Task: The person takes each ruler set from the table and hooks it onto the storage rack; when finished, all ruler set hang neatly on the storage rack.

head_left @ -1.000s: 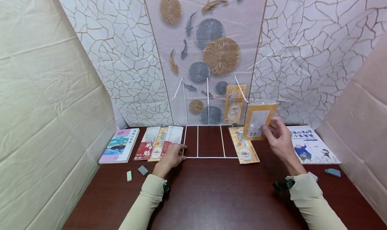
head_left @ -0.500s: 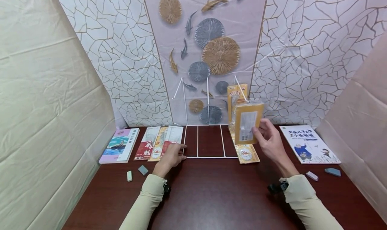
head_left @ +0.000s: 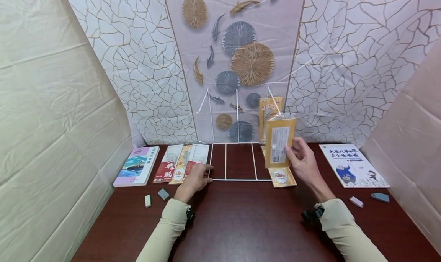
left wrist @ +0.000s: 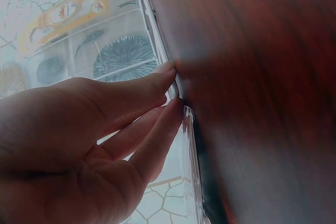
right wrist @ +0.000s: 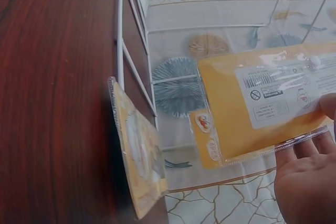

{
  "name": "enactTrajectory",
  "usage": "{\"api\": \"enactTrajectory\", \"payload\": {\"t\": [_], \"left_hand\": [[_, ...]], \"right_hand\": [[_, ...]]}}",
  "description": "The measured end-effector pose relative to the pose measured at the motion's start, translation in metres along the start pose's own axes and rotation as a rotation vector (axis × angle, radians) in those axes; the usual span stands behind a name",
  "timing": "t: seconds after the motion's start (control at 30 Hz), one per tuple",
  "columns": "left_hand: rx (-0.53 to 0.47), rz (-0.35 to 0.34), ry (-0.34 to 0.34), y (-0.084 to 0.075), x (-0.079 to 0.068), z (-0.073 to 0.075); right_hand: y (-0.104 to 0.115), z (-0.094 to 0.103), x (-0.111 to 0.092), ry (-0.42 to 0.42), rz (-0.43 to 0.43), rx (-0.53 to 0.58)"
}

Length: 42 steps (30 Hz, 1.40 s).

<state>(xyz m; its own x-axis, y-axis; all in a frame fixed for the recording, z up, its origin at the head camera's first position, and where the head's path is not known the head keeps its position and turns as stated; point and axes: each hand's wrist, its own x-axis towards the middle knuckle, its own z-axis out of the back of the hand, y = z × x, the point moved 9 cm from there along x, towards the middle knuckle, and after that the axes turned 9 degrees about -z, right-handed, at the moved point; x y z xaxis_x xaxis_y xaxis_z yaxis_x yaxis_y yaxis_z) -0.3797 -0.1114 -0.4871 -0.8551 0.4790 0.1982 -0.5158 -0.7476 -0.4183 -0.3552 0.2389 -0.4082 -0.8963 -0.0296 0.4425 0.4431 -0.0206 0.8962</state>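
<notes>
A white wire rack [head_left: 225, 162] stands at the back of the table. My left hand [head_left: 195, 179] pinches its front left corner between thumb and fingers, as the left wrist view shows. In my right hand [head_left: 304, 163] is a yellow stationery packet [head_left: 277, 139] in clear plastic, gripped by its right edge. It is upright, with the white barcode label [right wrist: 273, 93] towards me. Behind it a yellow "DUCK" packet [head_left: 264, 105] hangs at the rack's right prong, partly hidden. Another yellow packet [right wrist: 137, 148] lies flat below, across the rack's right base.
Red and white packets [head_left: 167, 170] and a yellow one [head_left: 180, 169] lie left of the rack. A pink-and-blue book [head_left: 134, 168] is at far left, a white book [head_left: 355, 170] at right. Small erasers [head_left: 163, 194] lie on both sides. Patterned cloth backs the table.
My right hand has carried the yellow packet left and slightly down, so it now covers part of the hanging packet and the flat one. The left hand has stayed at the rack's corner.
</notes>
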Motion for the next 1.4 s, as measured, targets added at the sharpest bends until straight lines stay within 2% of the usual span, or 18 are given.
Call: {"api": "enactTrajectory", "payload": {"t": [0.23,0.43,0.67,0.87,1.0,1.23,1.4], "left_hand": [[-0.002,-0.009,0.0,0.0,-0.001,0.001],[-0.017,-0.036,-0.008,-0.003,0.0,0.003],[-0.025,-0.033,-0.007,-0.004,0.0,0.002],[-0.009,-0.039,0.003,-0.003,0.002,-0.002],[-0.015,-0.018,0.008,-0.001,0.004,-0.002],[-0.016,0.012,0.015,0.002,0.002,0.0],[-0.012,0.021,0.013,0.004,0.0,0.001]], "right_hand": [[-0.01,0.002,0.005,-0.04,-0.027,-0.069],[-0.013,0.003,0.022,-0.076,-0.055,-0.112],[-0.02,0.002,0.039,-0.114,-0.113,-0.188],[-0.025,0.001,0.049,-0.114,-0.148,-0.175],[-0.037,0.004,0.054,-0.134,-0.196,-0.14],[-0.069,0.017,0.046,-0.187,-0.296,-0.213],[-0.088,0.027,0.032,-0.18,-0.394,-0.299]]}}
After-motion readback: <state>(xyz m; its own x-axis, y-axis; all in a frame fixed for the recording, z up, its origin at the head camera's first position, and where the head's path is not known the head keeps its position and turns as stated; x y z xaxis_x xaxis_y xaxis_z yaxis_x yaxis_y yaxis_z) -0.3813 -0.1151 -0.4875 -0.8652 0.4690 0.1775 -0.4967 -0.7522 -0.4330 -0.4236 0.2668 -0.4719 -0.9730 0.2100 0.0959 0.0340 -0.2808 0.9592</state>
